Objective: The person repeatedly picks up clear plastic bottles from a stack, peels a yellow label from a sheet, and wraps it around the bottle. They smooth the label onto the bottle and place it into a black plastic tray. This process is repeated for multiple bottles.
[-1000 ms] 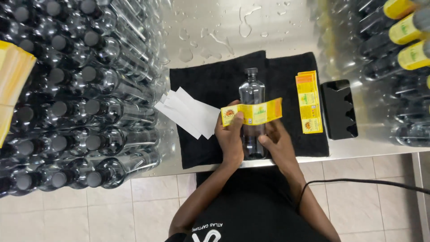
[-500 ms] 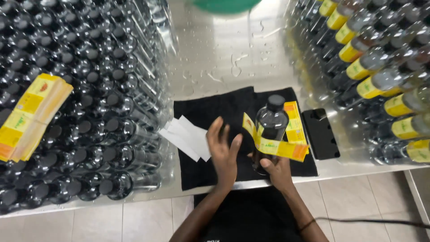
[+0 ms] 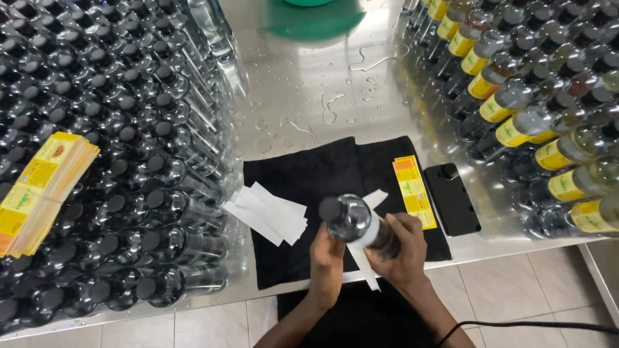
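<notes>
Both hands, left hand and right hand, clamp the clear bottle, steadying it. A white backing strip trails below the grip, above the black cloth.

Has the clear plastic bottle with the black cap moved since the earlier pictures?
Yes. The clear plastic bottle with the black cap lay flat on the black cloth; now both hands hold it raised, cap towards the camera.

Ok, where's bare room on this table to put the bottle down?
Free: black cloth between white strips and yellow labels; wet steel beyond it, below the green thing. Crowded: unlabelled bottles left, labelled bottles right.
</notes>
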